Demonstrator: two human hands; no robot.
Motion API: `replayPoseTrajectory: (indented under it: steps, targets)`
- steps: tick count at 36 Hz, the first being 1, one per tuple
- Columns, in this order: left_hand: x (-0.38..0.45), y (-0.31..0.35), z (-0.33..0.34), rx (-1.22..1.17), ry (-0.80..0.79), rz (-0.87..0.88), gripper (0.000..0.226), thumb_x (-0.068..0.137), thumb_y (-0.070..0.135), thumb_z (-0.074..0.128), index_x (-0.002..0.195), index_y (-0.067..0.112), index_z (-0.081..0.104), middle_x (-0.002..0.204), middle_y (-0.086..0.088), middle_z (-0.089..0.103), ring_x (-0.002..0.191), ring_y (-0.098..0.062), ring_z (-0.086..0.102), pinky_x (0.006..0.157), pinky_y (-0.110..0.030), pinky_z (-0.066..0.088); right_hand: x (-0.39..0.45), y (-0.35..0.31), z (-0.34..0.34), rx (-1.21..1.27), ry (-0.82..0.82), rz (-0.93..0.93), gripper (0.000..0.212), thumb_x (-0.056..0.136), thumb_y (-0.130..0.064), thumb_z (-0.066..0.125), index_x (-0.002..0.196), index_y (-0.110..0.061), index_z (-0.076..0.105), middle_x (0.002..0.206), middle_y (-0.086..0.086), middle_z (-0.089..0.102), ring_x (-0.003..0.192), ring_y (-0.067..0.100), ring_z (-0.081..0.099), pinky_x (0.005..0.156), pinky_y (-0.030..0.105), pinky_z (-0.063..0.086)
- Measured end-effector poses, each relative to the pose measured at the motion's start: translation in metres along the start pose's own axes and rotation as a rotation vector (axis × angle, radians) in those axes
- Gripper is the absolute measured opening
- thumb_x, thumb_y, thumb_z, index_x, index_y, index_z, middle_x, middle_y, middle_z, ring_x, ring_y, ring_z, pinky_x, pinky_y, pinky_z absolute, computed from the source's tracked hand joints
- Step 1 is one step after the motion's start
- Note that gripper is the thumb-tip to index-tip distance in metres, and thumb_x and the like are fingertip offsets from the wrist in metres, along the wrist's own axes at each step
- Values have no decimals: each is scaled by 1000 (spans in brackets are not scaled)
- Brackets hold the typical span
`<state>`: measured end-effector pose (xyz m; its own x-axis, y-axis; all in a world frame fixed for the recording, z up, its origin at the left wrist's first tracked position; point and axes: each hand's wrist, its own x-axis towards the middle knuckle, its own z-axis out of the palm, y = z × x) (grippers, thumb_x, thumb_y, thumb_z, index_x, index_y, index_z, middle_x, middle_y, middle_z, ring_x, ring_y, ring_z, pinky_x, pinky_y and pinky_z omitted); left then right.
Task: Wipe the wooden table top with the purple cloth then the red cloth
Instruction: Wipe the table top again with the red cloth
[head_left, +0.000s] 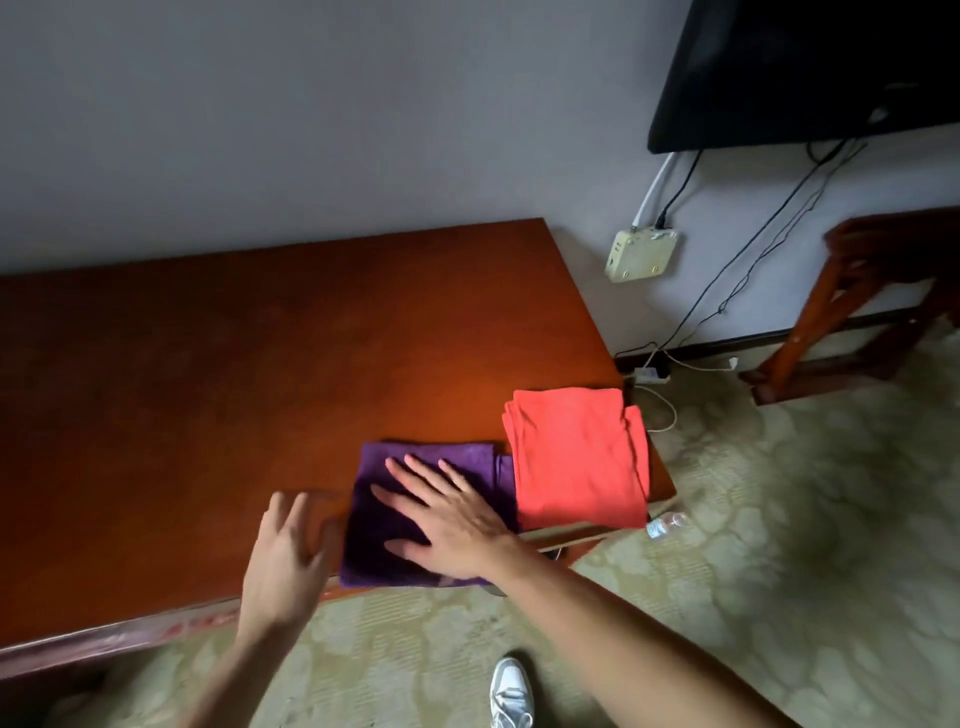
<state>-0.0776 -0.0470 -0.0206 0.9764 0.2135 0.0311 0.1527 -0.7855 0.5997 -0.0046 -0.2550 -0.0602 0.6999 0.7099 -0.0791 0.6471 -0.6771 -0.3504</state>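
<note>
A folded purple cloth (467, 462) lies near the front right of the wooden table top (260, 374). My right hand (447, 514) rests flat on the cloth, fingers spread, palm down. A folded red cloth (576, 457) lies just right of the purple one, at the table's right end, touching its edge. My left hand (288, 556) hovers by the table's front edge, just left of the purple cloth, fingers apart and holding nothing.
The table stands against a grey wall. A black TV (810, 67) hangs at the upper right with cables and a socket box (641, 254) below. A wooden stool (872, 291) stands at right. A plastic bottle (665, 525) lies on the patterned carpet.
</note>
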Motion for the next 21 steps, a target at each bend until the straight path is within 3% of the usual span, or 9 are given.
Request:
replayPoseTrajectory:
  steps: [3,6,8,10,12,15,17,21]
  targets:
    - [3,18,5,27,-64,83,30,90,37,46,110,23,64,101,-2,50,93,-30,54,80,-42,49,-11,9,-25,96,30,45,61,101,-42,56,157,-25,39,169,1,25,157,21,22,125,43,21]
    - [6,44,8,54,-120,162,37,87,39,42,111,24,66,102,-4,54,92,-32,55,80,-42,49,-42,40,-43,33,252,135,53,97,-41,50,148,-27,53,159,-3,46,150,19,38,117,38,33]
    - [11,60,12,85,-169,216,38,86,37,42,113,27,66,104,-3,56,88,-32,56,75,-42,52,-67,69,-52,-15,396,232,48,96,-40,49,141,-27,61,151,-3,56,145,18,44,119,39,32]
    - [18,72,18,146,-225,282,38,86,35,41,114,30,66,108,-1,59,86,-31,58,71,-41,52,-88,97,-59,-87,471,348,47,95,-43,50,136,-26,65,145,-3,61,141,20,48,125,47,19]
    - [28,81,25,196,-247,320,37,86,37,41,114,33,66,109,1,60,89,-29,59,69,-41,52,-102,118,-65,-114,437,417,50,97,-52,48,141,-29,61,150,-4,56,146,19,43,125,57,18]
    - [47,88,38,195,-275,343,38,87,37,41,115,34,66,110,2,58,93,-26,58,69,-40,53,-105,133,-72,-162,304,335,55,101,-58,43,152,-36,47,164,-7,38,155,14,26,122,46,27]
    - [59,91,46,178,-293,361,40,87,36,40,118,34,66,114,5,57,96,-24,58,75,-40,54,-99,135,-73,-180,199,239,59,102,-60,41,157,-39,35,169,-8,24,158,14,19,119,46,33]
    - [86,92,62,185,-306,369,43,87,36,37,119,35,66,119,6,57,99,-22,58,79,-39,53,-88,140,-54,-222,69,119,62,104,-62,33,161,-45,15,172,-11,7,160,13,1,126,53,10]
